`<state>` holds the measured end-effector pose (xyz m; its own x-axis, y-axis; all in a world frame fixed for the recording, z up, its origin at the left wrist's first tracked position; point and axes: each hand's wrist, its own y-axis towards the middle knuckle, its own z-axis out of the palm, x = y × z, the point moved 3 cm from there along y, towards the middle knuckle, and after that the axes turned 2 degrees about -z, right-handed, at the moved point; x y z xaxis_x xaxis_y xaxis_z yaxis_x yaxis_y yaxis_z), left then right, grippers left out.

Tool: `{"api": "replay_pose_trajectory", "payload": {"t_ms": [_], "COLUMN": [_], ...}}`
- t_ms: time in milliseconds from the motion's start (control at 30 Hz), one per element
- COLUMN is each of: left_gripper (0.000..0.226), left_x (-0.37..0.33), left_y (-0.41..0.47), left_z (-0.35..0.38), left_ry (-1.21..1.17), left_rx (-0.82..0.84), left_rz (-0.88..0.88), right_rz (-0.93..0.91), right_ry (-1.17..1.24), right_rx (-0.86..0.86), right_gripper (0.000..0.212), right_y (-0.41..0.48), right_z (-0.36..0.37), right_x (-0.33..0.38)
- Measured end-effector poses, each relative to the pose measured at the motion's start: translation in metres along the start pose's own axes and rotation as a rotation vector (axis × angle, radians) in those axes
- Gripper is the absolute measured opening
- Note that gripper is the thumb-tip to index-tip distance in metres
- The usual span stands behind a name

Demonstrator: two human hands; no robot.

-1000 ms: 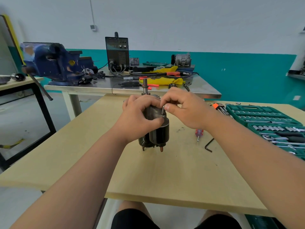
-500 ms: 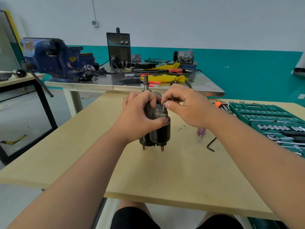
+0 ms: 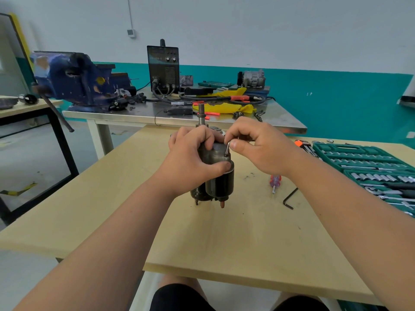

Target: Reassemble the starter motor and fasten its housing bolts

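The dark starter motor [image 3: 219,184] stands upright on the wooden table [image 3: 224,243], its shaft pointing up. My left hand [image 3: 190,160] grips the motor's upper housing, thumb across the front. My right hand [image 3: 260,147] pinches a small silver hex key [image 3: 227,148] whose short end sits in a bolt head on top of the housing. The key's long arm is hidden inside my fingers.
A screwdriver [image 3: 274,181] and a black hex key [image 3: 289,197] lie right of the motor. An open green socket set [image 3: 370,167] fills the right edge. Behind stands a steel bench [image 3: 179,118] with a blue vise [image 3: 74,79] and a welder [image 3: 163,66].
The camera view shifts slightly; both hands stay on the motor and my right hand keeps the hex key in the same bolt, with little visible turning.
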<state>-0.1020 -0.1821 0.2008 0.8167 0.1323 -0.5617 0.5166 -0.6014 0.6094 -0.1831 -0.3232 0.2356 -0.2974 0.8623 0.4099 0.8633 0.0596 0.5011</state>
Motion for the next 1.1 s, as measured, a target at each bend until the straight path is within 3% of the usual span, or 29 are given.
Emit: {"api": "replay_pose_trajectory", "payload": {"t_ms": [200, 600, 1100], "left_gripper": [0.043, 0.042, 0.038], "left_x": [0.0, -0.002, 0.003], "left_y": [0.001, -0.003, 0.003], "left_z": [0.0, 0.004, -0.003], "left_ry": [0.0, 0.03, -0.022], "left_rx": [-0.001, -0.045, 0.011], "left_rz": [-0.001, -0.019, -0.076], "right_rz": [0.01, 0.034, 0.036], "right_ry": [-0.005, -0.32, -0.402], "right_rx": [0.014, 0.191, 0.337], "right_gripper": [0.027, 0.015, 0.016], "right_y": [0.0, 0.007, 0.025], "right_z": [-0.001, -0.013, -0.016], "right_x": [0.003, 0.019, 0.024]}}
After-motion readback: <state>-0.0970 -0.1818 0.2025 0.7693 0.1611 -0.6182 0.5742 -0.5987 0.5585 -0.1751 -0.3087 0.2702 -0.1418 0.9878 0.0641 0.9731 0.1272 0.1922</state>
